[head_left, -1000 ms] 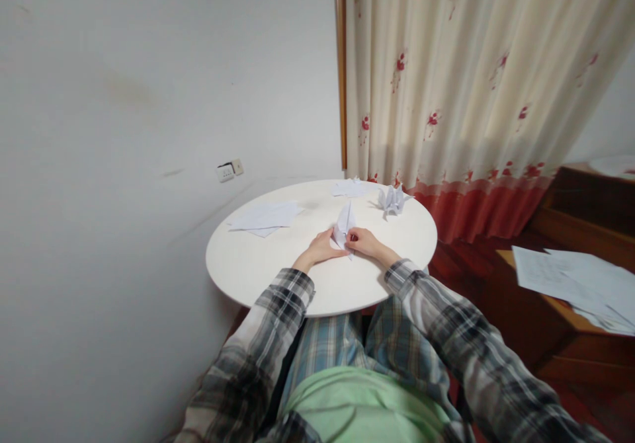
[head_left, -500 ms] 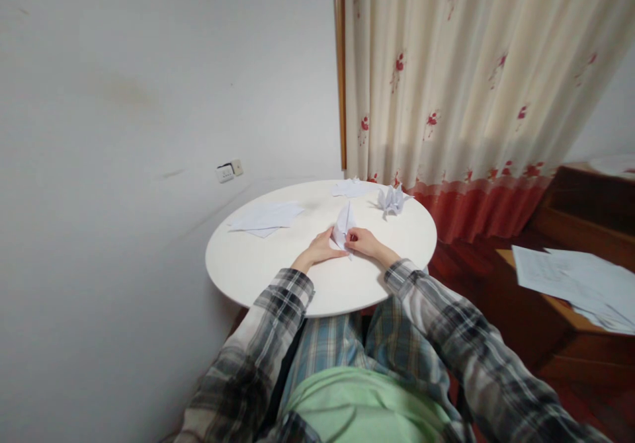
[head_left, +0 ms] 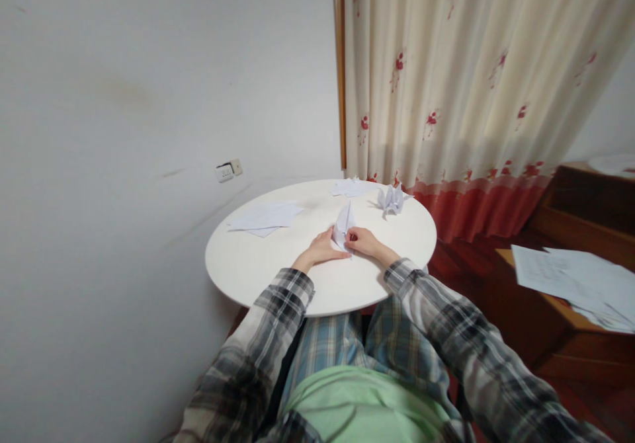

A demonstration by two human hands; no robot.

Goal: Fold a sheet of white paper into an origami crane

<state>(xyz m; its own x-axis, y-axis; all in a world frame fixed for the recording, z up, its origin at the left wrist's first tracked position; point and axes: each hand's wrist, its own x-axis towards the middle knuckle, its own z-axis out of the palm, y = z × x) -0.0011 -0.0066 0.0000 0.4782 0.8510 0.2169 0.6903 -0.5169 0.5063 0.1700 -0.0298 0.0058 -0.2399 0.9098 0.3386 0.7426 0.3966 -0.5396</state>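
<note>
A partly folded piece of white paper (head_left: 344,221) stands between my hands on the round white table (head_left: 248,276), one pointed end rising away from me. My left hand (head_left: 321,248) closes round its left side, thumb stretched along the near edge. The fingers of my right hand (head_left: 365,239) pinch the paper's lower right part; the fold under the fingertips is hidden. Beyond my right hand lie several folded white paper figures (head_left: 391,200), bunched together with pointed tips.
Flat white sheets (head_left: 266,217) lie at the table's left. More paper (head_left: 351,187) is at the far edge. A wall with a socket (head_left: 225,173) borders the left, a flowered curtain (head_left: 431,86) hangs behind. Papers (head_left: 578,284) rest on wooden furniture at right.
Almost nothing differs. My left thumb has shifted very slightly along the near edge of the paper; both hands keep their hold.
</note>
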